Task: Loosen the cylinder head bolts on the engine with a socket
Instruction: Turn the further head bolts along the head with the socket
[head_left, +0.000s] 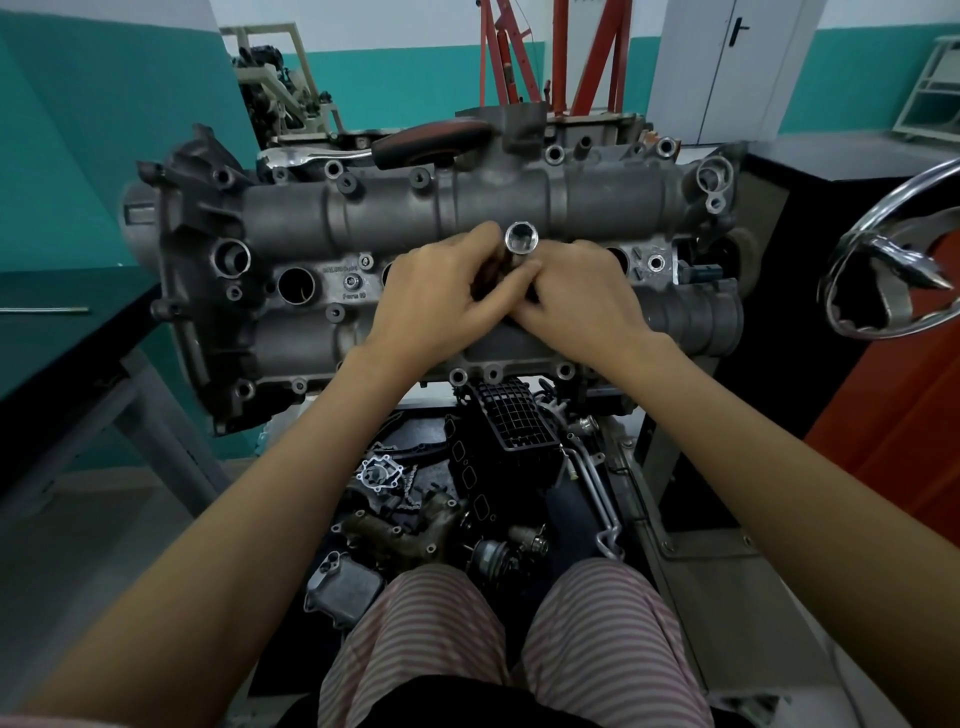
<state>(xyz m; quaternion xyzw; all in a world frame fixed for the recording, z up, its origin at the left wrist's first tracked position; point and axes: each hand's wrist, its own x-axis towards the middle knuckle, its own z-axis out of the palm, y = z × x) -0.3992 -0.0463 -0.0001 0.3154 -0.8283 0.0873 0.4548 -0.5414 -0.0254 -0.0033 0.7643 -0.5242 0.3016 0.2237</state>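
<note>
A grey cylinder head (322, 218) lies across the stand in front of me, with round plug wells and small bolts along its middle. Both my hands meet over its centre. My left hand (447, 296) wraps a dark tool shaft, and a shiny chrome socket (521, 239) sticks up from it with its open end facing me. My right hand (582, 296) presses against the same tool just below the socket. The tool's lower part is hidden by my fingers. A ratchet with a red-and-black handle (431, 141) rests on the far edge of the head.
Loose engine parts and a black intake manifold (514, 421) lie on the tray below the head, above my striped knees. A chrome wheel (893, 260) stands at the right. A dark workbench (67, 332) is at the left, and a red crane frame (519, 52) stands behind.
</note>
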